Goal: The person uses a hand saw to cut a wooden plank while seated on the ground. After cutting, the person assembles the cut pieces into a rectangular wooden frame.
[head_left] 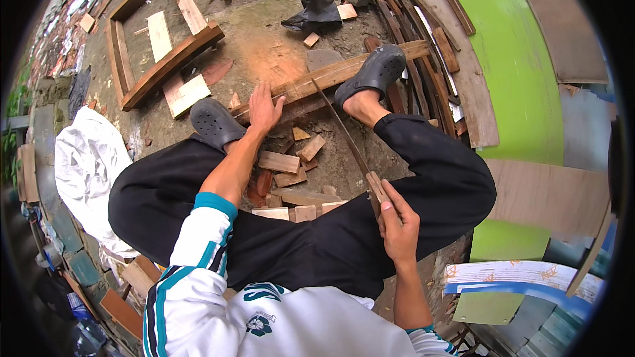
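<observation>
A long wooden beam (340,71) lies across the ground in front of me, under my two dark clogs. My left hand (265,111) rests on its left part, fingers stretched out flat and the thumb apart. In my right hand (399,226) is the wooden handle of a handsaw (350,142), gripped above my right thigh. The saw's long thin blade slants forward and left, and its far end meets the beam just right of my left hand. Between my legs lie several short wood offcuts (279,162).
A wooden frame (173,65) stands at far left. A crumpled black piece of plastic (315,10) lies ahead. Long boards and strips (456,59) are stacked at right beside a green panel (519,66). White cloth (89,175) lies left of my knee.
</observation>
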Available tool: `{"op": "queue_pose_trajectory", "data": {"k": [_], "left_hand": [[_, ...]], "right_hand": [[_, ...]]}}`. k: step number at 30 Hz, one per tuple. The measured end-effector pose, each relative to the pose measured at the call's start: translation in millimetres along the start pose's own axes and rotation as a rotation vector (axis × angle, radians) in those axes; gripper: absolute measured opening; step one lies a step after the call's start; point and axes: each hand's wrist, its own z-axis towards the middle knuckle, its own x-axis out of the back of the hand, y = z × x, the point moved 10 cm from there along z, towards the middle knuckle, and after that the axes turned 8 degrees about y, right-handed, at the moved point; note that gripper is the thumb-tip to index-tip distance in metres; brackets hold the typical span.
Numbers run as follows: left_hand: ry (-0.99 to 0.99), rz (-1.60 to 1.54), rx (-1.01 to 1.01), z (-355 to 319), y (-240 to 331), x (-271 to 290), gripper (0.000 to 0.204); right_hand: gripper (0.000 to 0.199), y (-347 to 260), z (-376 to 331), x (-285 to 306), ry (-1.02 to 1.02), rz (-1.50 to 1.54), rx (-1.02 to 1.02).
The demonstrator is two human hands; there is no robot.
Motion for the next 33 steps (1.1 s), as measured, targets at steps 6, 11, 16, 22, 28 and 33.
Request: {"op": "queue_pose_trajectory", "data": {"k": [6, 11, 16, 22, 28, 33], "left_hand": [[0.178, 0.127, -0.175, 16, 67, 2, 0.092], [-0.366, 0.388, -0.322, -40, 109, -53, 0.096], [-0.607, 0.252, -0.714, -94, 91, -82, 0.08], [-0.079, 0.306, -0.23, 0, 69, -5, 0.088], [-0.812, 0.271, -0.709, -116, 49, -104, 0.08], [-0.346, 0.113, -0.835, -88, 77, -40, 0.049]], "right_hand": [[0.041, -8, 21, 11, 0.102, 0.118, 0.057], [0.039, -7, 29, 16, 0.154, 0.111, 0.12], [0.041, -7, 33, -1, 0.089, 0.141, 0.079], [0.053, -3, 33, -14, 0.02, 0.006, 0.139], [0.067, -37, 22, -58, -0.168, -0.14, 0.291], [0.057, -31, 37, -73, -0.13, -0.221, 0.348]]}}
